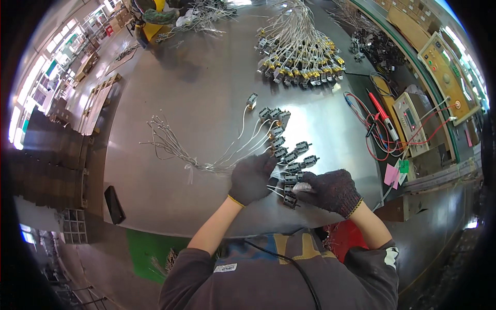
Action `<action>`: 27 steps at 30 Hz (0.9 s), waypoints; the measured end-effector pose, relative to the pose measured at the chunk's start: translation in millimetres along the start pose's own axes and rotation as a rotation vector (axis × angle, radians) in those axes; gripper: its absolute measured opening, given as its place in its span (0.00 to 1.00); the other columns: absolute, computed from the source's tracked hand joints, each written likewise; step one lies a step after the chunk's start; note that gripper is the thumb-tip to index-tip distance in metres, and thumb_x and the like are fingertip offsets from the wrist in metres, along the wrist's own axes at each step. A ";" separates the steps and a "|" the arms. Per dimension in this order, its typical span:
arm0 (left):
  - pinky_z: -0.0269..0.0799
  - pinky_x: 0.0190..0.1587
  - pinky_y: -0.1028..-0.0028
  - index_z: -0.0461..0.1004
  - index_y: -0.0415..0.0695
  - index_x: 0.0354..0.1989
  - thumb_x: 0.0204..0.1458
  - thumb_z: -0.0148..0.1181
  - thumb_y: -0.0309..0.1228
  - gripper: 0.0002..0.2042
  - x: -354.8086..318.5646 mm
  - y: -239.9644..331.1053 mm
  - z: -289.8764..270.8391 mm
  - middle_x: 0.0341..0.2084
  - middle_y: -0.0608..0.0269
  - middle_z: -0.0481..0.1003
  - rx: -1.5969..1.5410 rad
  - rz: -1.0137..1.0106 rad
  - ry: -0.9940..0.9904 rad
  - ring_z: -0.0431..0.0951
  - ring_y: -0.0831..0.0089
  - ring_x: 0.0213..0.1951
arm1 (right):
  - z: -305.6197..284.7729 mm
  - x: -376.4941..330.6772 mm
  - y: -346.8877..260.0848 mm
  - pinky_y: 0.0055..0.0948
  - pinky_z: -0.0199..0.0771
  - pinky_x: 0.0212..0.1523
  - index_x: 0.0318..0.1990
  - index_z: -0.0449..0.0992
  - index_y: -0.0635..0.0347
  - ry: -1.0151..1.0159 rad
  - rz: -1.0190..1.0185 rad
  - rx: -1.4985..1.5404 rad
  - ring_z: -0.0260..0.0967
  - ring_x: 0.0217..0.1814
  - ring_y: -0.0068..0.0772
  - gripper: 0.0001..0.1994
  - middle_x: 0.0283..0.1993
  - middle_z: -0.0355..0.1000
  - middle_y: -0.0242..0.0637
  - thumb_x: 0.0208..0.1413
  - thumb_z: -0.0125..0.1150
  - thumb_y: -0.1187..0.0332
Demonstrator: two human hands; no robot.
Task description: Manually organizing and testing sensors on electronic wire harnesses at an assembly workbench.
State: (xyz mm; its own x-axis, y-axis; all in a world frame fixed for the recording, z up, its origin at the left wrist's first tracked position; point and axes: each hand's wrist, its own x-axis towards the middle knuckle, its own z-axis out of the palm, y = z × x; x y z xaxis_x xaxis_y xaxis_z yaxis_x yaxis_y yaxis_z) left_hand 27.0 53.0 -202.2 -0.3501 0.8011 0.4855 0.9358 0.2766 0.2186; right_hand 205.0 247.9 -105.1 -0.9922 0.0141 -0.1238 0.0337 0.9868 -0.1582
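Observation:
A bundle of white wires (194, 164) lies across the metal table, with small black connectors (278, 142) on its right ends. My left hand (252, 179), in a dark glove, is closed over the wires just left of the connectors. My right hand (330, 192), gloved the same way, has its thumb and fingers closed at a black connector (292, 179) on the near side of the group. Its fingertips are partly hidden. Several connectors fan out between and beyond my hands. One connector (251, 101) lies apart at the far end.
A large heap of wired connectors (302, 64) lies at the far side. On the right are a red test probe (380, 109) with coiled leads and a meter box (412, 121). A black flat object (114, 204) lies at the left edge. Another person's gloved hand (160, 17) is at far left.

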 end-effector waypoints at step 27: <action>0.75 0.37 0.55 0.76 0.51 0.53 0.48 0.64 0.40 0.22 -2.0 -13.5 3.6 0.39 0.60 0.76 0.108 -0.064 0.058 0.79 0.56 0.40 | -21.1 37.4 -0.5 0.46 0.77 0.28 0.41 0.81 0.49 -0.053 -0.240 0.020 0.79 0.26 0.50 0.24 0.23 0.77 0.44 0.64 0.54 0.39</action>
State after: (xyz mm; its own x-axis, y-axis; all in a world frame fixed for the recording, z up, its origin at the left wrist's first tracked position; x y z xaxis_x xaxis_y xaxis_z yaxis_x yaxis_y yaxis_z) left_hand 15.2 49.6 -209.1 -0.4084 0.7485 0.5224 0.9092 0.3843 0.1602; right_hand 165.3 251.3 -89.0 -0.9645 -0.2290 -0.1314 -0.1989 0.9575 -0.2088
